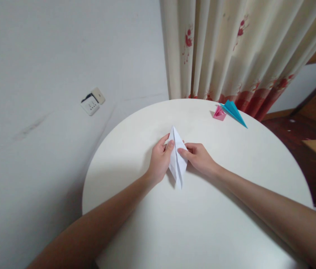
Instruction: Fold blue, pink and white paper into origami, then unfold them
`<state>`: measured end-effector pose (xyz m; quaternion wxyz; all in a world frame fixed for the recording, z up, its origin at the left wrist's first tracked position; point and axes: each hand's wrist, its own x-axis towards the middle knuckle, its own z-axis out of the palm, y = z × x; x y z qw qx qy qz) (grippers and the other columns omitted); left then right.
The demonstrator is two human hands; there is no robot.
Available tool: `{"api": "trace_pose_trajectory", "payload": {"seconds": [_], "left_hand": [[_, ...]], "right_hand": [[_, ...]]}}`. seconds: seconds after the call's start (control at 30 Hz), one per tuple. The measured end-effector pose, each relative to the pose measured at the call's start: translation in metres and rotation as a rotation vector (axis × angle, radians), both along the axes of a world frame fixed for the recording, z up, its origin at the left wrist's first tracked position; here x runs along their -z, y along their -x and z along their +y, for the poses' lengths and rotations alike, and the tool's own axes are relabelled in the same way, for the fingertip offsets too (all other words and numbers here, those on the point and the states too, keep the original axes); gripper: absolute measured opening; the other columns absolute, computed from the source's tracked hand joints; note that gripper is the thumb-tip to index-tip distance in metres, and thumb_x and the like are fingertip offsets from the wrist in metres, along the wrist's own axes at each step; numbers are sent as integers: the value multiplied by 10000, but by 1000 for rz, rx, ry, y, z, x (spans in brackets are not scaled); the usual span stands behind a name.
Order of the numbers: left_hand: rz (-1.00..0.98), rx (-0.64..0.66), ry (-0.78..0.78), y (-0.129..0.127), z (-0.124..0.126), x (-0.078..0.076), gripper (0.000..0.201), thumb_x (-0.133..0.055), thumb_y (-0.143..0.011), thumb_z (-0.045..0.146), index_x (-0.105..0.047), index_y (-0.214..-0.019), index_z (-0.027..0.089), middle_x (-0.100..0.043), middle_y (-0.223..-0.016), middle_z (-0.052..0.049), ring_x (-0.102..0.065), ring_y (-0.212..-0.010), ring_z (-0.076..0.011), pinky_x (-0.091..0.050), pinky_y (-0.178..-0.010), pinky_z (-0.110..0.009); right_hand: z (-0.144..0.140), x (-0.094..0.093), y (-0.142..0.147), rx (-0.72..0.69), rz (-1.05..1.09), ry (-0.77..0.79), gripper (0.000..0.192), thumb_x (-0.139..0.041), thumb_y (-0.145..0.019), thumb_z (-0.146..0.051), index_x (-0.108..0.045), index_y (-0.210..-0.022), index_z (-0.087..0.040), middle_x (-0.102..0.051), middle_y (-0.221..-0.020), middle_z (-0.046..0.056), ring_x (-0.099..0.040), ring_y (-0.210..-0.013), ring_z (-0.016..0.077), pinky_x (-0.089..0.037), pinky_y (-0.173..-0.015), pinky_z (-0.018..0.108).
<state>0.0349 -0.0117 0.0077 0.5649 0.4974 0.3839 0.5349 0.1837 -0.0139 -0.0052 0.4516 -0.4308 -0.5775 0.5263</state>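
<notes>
A sheet of white paper folded into a narrow diamond (178,164) is held just above the round table, one point away from me and the other toward me. A split or crease runs down its middle. My left hand (160,157) grips its left edge, thumb on top and fingers behind. On the opposite edge, my right hand (198,156) pinches the paper with its thumb pressed near the centre line. The fingers under the paper are partly hidden.
The white round table (202,224) fills the middle. Near its far right edge lie a blue paper plane (234,112) and a small pink folded paper (219,113). Behind hangs a flowered curtain (216,48). A wall socket (90,105) is at left.
</notes>
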Motion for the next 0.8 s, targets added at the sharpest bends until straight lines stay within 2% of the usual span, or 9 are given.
{"api": "trace_pose_trajectory", "payload": {"seconds": [0.17,0.27,0.33,0.47,0.57,0.63,0.8], "left_hand": [[59,98,6,2,-2,-1,425,-663,-852,472,-702,-1108,136,-737,-1039,-118,-687,-878,-233,-517,-736,-296],[53,146,92,3,0,2,429,-691,-828,474,-719,-1057,112,-749,-932,-115,-684,-778,-217,-504,-664,-284],[-9,152,132,3,1,3,420,-707,-820,455,-725,-1045,102,-749,-948,-128,-686,-788,-220,-514,-695,-300],[-149,81,159,2,2,1,378,-715,-826,406,-724,-1060,109,-728,-1092,-149,-685,-926,-245,-530,-823,-347],[-208,32,141,2,2,-4,353,-708,-837,383,-714,-1081,128,-707,-1165,-143,-674,-995,-249,-529,-872,-362],[-237,22,124,1,2,-6,344,-706,-840,373,-710,-1083,130,-701,-1179,-144,-666,-1028,-252,-524,-903,-371],[-261,-7,76,2,0,-10,340,-696,-851,371,-693,-1097,136,-704,-1172,-144,-655,-1072,-256,-506,-945,-384]], "right_hand": [[-5,-7,-1,74,35,8,411,-683,-765,-506,-633,-649,-114,-537,-590,-5,-428,-549,102,-284,-516,255],[-7,-12,-1,72,58,1,413,-687,-765,-509,-662,-669,-109,-549,-601,1,-432,-555,103,-276,-515,255],[-10,-14,1,73,85,9,400,-687,-768,-500,-678,-697,-106,-572,-626,9,-453,-575,110,-301,-533,260],[-17,-16,7,10,135,106,364,-675,-777,-473,-691,-740,-111,-632,-703,40,-511,-632,132,-377,-602,280],[-22,-18,12,96,147,114,299,-730,-729,-407,-691,-852,-137,-675,-833,56,-563,-703,152,-422,-652,288],[-23,-21,13,147,158,101,320,-747,-716,-386,-675,-926,-155,-682,-902,60,-580,-743,160,-433,-669,287],[-21,-20,13,-13,212,144,371,-734,-736,-458,-687,-909,-132,-686,-859,69,-582,-761,172,-427,-695,301]]}}
